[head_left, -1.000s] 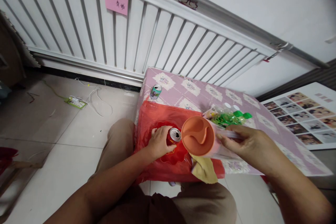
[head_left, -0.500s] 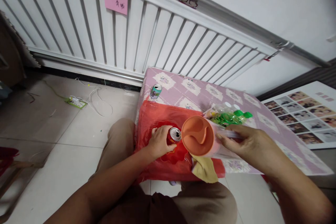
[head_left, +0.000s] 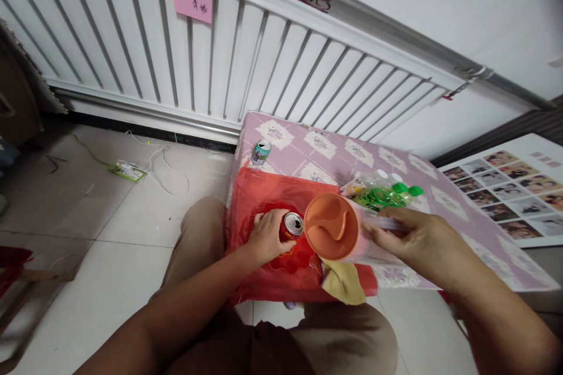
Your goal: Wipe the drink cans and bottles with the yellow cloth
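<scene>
My left hand [head_left: 267, 236] wraps round an opened red drink can [head_left: 293, 224], which stands upright over a red scalloped dish [head_left: 299, 259]. The handle of a clear pitcher with an orange lid [head_left: 331, 227] is gripped in my right hand [head_left: 416, 240]. The pitcher is tipped to the left, and its lid edge is close beside the can's top; whether they touch, I cannot tell. No stream of liquid shows clearly. Under the dish lies a red plastic sheet [head_left: 250, 187]. A yellow cloth [head_left: 345, 284] hangs over the table's front edge, below the pitcher.
A teal can [head_left: 261, 153] stands at the table's back left corner. Clear bottles with green and white caps [head_left: 387, 194] lie behind the pitcher. A white radiator [head_left: 272, 64] runs behind the table [head_left: 365, 155]. A power strip [head_left: 128, 170] with cables lies on the floor at left.
</scene>
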The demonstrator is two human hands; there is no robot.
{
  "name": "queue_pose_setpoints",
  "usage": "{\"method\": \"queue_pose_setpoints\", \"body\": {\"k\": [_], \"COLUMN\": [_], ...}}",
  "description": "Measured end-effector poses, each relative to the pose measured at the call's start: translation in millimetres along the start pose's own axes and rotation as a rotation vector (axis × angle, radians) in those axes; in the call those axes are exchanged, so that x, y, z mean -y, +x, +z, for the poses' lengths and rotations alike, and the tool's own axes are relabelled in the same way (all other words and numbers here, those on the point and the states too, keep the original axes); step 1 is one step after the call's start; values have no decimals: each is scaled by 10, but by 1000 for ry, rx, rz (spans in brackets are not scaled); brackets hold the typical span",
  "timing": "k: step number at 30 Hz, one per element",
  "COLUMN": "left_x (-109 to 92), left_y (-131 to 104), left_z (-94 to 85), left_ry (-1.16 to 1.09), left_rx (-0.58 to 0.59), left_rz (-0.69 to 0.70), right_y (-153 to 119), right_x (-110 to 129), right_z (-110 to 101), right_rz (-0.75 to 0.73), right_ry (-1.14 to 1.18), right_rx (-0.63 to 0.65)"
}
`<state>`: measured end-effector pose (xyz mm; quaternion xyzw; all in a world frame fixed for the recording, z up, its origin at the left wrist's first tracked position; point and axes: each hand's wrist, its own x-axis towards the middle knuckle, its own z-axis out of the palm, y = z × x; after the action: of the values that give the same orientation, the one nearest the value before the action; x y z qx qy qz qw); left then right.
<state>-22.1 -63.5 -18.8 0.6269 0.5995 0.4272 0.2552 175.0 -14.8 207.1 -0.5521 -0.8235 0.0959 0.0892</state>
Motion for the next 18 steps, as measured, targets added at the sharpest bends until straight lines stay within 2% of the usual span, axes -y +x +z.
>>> {"method": "queue_pose_setpoints", "body": {"k": [11, 18], "left_x": [1, -6], "left_y": [10, 4], "left_z": [0, -3], "left_ry": [-10, 1], "left_rx": [6, 11], "left_rz": [-2, -9], "right_y": [15, 10], "right_x": [-85, -52], "right_z": [25, 8], "right_rz": [-19, -20], "right_ry": [1, -4], "right_rx": [10, 6]}}
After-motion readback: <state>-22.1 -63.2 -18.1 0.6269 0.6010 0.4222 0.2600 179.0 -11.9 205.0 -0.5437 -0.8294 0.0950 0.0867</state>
